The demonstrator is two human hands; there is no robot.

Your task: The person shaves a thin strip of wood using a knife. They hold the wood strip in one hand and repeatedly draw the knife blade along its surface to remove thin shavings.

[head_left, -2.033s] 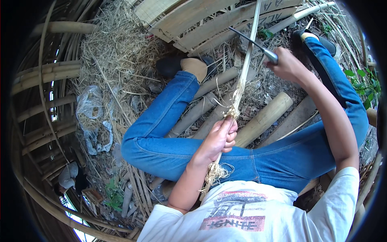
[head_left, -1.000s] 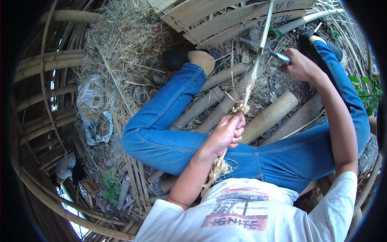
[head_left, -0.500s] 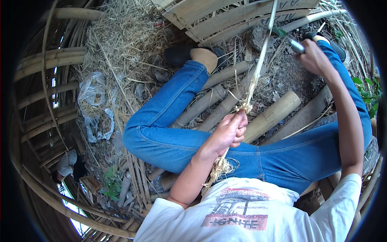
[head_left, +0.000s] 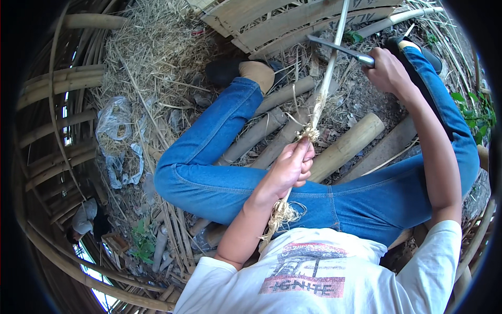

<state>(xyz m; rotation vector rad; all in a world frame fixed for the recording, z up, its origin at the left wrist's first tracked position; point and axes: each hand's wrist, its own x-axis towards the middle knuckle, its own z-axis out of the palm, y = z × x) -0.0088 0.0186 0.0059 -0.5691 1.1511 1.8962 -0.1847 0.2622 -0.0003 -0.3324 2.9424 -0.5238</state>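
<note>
A long pale stick (head_left: 325, 86), which looks like split bamboo, slants from my lap up past the top edge. My left hand (head_left: 289, 166) is closed around its lower part. Curled shavings (head_left: 309, 132) bunch just above my thumb, and a second frayed tuft (head_left: 284, 214) hangs below the fist. In my right hand (head_left: 386, 70) is a knife (head_left: 340, 48), gripped by its grey handle. Its blade points left and crosses the stick near the upper end; whether the edge touches it I cannot tell.
Thick bamboo poles (head_left: 349, 146) lie between my legs. Slatted wooden boards (head_left: 308, 23) stand ahead. Straw (head_left: 157, 52) and a clear plastic bag (head_left: 115, 119) cover the ground at left, beside a bamboo frame (head_left: 63, 78). A person (head_left: 85, 217) is at the far lower left.
My right hand has moved left toward the stick, and the knife blade, blurred before, now shows across it. My left hand keeps its grip; the whole view has shifted slightly.
</note>
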